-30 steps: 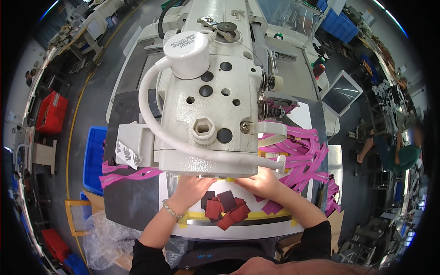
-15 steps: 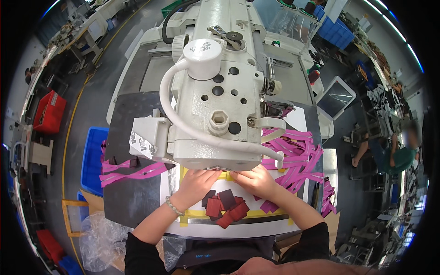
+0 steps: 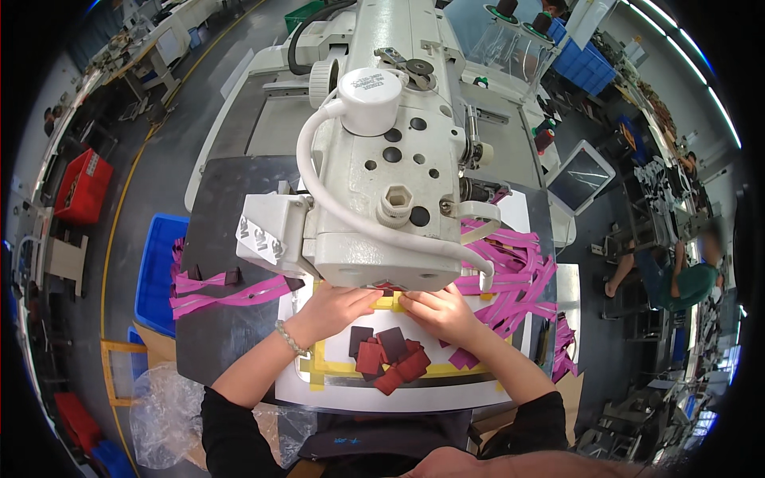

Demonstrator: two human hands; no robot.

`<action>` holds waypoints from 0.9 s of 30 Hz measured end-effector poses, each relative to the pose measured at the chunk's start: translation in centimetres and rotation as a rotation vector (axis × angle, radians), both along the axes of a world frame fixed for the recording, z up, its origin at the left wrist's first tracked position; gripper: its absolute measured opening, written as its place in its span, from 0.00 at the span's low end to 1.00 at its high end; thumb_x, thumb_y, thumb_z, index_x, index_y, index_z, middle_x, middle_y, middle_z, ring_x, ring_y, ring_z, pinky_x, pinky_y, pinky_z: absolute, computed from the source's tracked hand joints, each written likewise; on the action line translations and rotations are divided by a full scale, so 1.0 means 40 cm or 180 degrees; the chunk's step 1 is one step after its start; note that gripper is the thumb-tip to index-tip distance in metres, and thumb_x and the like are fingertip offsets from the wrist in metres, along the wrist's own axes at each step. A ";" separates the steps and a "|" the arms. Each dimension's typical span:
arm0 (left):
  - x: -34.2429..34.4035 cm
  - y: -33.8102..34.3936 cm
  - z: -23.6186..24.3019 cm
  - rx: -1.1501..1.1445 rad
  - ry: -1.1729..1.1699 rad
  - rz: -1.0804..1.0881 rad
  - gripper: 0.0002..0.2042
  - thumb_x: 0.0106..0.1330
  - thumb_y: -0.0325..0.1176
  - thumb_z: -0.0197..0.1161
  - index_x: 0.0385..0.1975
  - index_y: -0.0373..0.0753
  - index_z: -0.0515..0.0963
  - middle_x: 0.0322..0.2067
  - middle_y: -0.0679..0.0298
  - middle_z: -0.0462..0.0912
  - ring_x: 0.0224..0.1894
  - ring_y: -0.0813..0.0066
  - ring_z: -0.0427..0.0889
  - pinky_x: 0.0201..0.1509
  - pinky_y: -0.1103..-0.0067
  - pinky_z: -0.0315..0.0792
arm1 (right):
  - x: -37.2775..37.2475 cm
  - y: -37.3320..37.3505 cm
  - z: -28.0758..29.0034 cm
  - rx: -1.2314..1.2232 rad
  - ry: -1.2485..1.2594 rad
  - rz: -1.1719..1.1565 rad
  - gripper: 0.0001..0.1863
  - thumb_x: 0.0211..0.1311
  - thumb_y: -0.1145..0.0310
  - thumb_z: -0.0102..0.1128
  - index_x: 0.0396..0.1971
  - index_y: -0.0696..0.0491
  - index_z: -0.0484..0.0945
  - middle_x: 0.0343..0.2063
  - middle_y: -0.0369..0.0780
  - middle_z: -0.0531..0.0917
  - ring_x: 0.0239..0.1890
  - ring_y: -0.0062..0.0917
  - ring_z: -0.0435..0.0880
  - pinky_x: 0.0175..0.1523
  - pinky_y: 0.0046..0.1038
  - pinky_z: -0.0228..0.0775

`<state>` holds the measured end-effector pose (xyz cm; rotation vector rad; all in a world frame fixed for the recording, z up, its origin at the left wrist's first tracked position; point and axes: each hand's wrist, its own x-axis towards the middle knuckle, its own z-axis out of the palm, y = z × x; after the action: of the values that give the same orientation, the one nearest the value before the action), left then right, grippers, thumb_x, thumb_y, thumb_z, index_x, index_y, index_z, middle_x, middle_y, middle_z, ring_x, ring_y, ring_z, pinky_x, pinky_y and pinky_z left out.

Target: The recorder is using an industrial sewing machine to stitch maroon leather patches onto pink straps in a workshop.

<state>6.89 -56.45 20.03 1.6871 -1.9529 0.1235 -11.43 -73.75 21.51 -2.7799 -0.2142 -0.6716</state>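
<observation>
Under the front of a white sewing machine head (image 3: 382, 255), my two hands face each other. My left hand (image 3: 331, 312), with a beaded bracelet at the wrist, has its thumb and fingertips pressed together by a small dark red piece (image 3: 388, 290). My right hand (image 3: 440, 312) bends its fingers inward on the other side of that piece. The machine head partly hides the fingertips, so what each one grips is unclear. Between them lies a yellow strip (image 3: 386, 303). A loose pile of red and dark patches (image 3: 392, 354) rests just nearer than the hands.
Magenta zipper strips (image 3: 518, 279) heap to the right, and more zipper strips (image 3: 235, 301) stretch across the dark table (image 3: 219, 342) at left. A blue bin (image 3: 155, 279) stands beyond the left edge. At far right sits another person (image 3: 693, 279); a screen (image 3: 582, 177) is nearer.
The view has shifted slightly, putting the machine head further right. My left hand has drawn a little to the left, and the dark red piece between the hands now shows more.
</observation>
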 end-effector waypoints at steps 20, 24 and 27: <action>-0.037 0.007 0.005 0.0401 -0.0367 0.0238 0.15 0.58 0.33 0.56 0.47 0.46 0.77 0.44 0.72 0.78 0.53 0.75 0.71 0.57 0.69 0.62 | -0.002 0.007 -0.006 0.0151 0.0011 -0.0005 0.12 0.48 0.73 0.62 0.36 0.53 0.80 0.35 0.35 0.81 0.43 0.25 0.80 0.48 0.31 0.66; -0.060 0.006 0.016 0.0456 -0.0650 0.0524 0.17 0.58 0.33 0.55 0.49 0.47 0.76 0.42 0.75 0.77 0.51 0.77 0.71 0.59 0.69 0.58 | 0.003 0.030 0.017 0.0169 0.0188 -0.0182 0.16 0.46 0.70 0.65 0.39 0.54 0.78 0.38 0.36 0.80 0.43 0.27 0.78 0.50 0.32 0.65; -0.061 0.002 0.017 0.0435 -0.0622 0.0601 0.17 0.58 0.32 0.56 0.49 0.48 0.76 0.45 0.76 0.78 0.47 0.74 0.74 0.53 0.68 0.59 | 0.012 0.064 0.015 0.0140 0.0231 -0.0459 0.20 0.45 0.67 0.67 0.41 0.54 0.78 0.38 0.36 0.79 0.43 0.28 0.77 0.50 0.32 0.64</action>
<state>4.46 -56.36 20.70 2.0151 -1.9750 0.2380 -10.95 -71.19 22.11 -2.7910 0.0158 -0.5995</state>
